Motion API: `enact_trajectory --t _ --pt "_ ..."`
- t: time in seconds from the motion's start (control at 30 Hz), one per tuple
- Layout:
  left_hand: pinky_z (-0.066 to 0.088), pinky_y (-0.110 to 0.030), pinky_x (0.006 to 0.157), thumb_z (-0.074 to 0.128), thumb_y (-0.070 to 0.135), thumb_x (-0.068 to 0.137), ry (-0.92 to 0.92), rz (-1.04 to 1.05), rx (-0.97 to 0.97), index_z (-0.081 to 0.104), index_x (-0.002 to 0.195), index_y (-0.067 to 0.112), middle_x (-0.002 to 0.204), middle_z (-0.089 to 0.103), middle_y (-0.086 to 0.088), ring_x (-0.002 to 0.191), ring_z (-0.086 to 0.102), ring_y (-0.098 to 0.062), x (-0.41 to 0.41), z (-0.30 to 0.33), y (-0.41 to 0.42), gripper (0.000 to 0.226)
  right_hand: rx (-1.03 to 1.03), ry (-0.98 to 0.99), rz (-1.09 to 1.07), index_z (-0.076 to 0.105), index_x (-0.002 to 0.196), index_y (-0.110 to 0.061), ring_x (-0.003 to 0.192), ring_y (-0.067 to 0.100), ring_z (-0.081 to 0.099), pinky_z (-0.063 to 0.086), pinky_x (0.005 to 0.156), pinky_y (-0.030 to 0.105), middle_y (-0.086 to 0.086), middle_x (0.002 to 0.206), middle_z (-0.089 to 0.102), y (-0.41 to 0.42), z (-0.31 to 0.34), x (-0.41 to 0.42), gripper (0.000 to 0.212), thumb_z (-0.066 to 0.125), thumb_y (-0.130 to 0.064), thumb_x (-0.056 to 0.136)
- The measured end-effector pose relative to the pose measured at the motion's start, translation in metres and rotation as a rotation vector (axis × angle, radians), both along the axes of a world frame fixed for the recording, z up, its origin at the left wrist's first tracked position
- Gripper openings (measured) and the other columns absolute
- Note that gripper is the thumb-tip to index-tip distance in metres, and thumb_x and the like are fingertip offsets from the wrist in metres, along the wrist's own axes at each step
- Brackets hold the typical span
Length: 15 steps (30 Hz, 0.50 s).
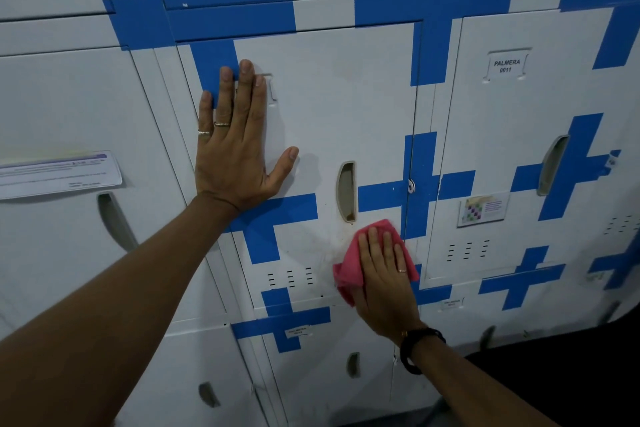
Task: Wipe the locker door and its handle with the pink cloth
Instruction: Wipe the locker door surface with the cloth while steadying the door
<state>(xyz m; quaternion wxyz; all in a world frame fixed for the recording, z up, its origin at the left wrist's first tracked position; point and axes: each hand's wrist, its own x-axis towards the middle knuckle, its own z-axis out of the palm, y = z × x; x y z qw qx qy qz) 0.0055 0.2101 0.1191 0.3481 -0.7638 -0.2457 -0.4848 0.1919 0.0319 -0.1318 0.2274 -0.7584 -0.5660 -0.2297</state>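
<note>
Pale lockers crossed with blue tape fill the view; on the middle locker door the left hand lies spread flat, while the right hand presses the pink cloth with straight fingers just below the recessed handle. The cloth's edge could catch and lift the tape beside it, and wiping only around the handle would likely leave its grimy-looking recess dirty.

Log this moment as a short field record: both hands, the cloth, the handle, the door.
left hand: flat on the locker door, fingers straight, above and left of the handle
right hand: presses the pink cloth against the door
pink cloth: just below the recessed handle, not on it
recessed handle: uncovered, brownish grime at its lower end
locker door: closed, white with blue tape crosses
</note>
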Motion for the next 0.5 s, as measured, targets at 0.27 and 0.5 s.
enact_trajectory --t 0.27,0.5 --pt "0.000 -0.050 0.135 0.038 0.070 0.101 0.005 -0.017 -0.011 0.011 0.169 0.005 0.178 0.014 -0.018 0.165 0.011 -0.039 0.000 -0.001 0.000 0.098 0.303 0.121 -0.021 -0.004 0.162 -0.012 0.159 0.028 -0.008 -0.005 0.129 0.046 0.007 0.172 -0.006 0.024 0.102 -0.002 0.086 0.046 -0.048 0.102" --pt "0.005 -0.053 0.135 0.036 0.069 0.101 0.075 -0.050 -0.014 0.014 0.169 0.002 0.177 0.013 -0.020 0.166 0.009 -0.037 -0.009 -0.007 0.001 0.098 0.070 0.004 -0.022 -0.002 0.163 -0.010 0.155 0.038 0.014 0.032 0.118 0.062 0.013 0.169 0.008 0.001 0.009 0.001 0.084 0.023 -0.065 0.103"
